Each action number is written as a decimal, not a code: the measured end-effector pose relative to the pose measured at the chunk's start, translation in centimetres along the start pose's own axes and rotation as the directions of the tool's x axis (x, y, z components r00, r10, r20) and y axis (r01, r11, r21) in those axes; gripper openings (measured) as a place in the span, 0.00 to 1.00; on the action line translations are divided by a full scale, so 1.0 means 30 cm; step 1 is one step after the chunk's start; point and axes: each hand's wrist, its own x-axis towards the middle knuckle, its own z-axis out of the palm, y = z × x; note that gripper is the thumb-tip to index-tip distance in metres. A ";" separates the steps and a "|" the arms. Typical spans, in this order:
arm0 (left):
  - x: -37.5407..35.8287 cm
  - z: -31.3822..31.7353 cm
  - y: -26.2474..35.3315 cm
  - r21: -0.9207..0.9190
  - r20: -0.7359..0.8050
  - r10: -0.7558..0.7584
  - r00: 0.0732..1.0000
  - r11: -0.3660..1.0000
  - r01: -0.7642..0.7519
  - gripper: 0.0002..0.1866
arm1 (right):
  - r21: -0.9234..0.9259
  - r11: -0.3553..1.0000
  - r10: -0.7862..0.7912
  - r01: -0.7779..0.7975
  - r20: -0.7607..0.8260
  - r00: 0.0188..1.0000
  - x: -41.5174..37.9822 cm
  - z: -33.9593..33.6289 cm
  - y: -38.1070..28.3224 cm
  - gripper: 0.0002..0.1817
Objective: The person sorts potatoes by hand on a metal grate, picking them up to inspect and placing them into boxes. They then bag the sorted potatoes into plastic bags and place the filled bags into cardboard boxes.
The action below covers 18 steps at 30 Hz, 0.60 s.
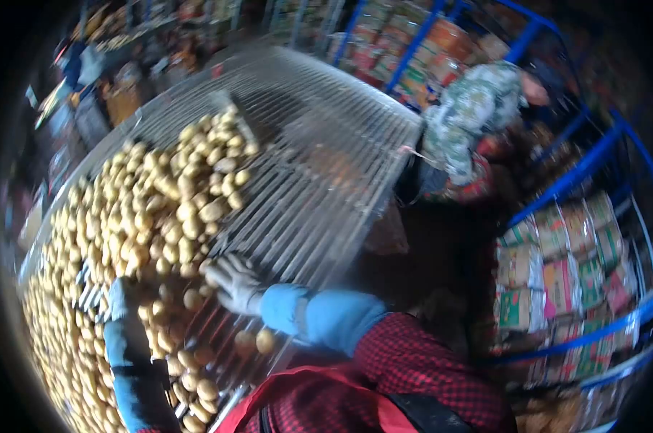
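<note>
A broad heap of yellow potatoes (124, 231) spreads over the left side of a slatted metal table (305, 216). My right hand (234, 283), in a grey glove, lies on the slats at the edge of the heap. Its fingers are stretched out and apart, near some potatoes, and I see nothing gripped in it. My left arm, in a blue sleeve cover (121, 339), reaches over the potatoes; the left hand beyond its cuff is blurred and hard to make out. Two loose potatoes (266, 340) lie on the slats below my right forearm.
Right of the table, a person in a camouflage jacket (471, 108) bends over beside blue metal racks (572, 187). Stacked printed packages (550, 267) fill the rack at the right. More stacked goods (406, 43) stand at the back. Another person (70, 65) shows faintly at the far left.
</note>
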 end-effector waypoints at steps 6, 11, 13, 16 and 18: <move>-0.102 -0.104 0.117 0.037 0.042 -0.047 0.998 0.998 0.045 0.25 | 0.132 0.983 -0.113 0.129 -0.119 0.986 0.035 -0.085 -0.024 0.34; -0.415 -0.159 0.271 -0.151 -0.394 0.347 0.851 0.889 -0.433 0.02 | 0.280 0.958 0.002 0.066 -0.236 0.972 0.061 -0.024 -0.001 0.38; -0.539 -0.178 0.375 -0.182 -0.418 0.556 0.719 0.724 -0.665 0.03 | 0.321 0.933 -0.090 0.163 -0.231 0.969 0.052 -0.079 -0.072 0.43; -0.632 -0.084 0.465 -0.115 -0.343 0.659 0.669 0.678 -0.726 0.09 | 0.529 0.840 -0.081 0.119 -0.094 0.992 -0.019 -0.078 -0.124 0.36; -0.658 -0.056 0.488 -0.018 -0.311 0.723 0.617 0.645 -0.764 0.12 | 0.888 0.452 0.104 -0.082 0.039 0.994 -0.097 -0.063 -0.133 0.26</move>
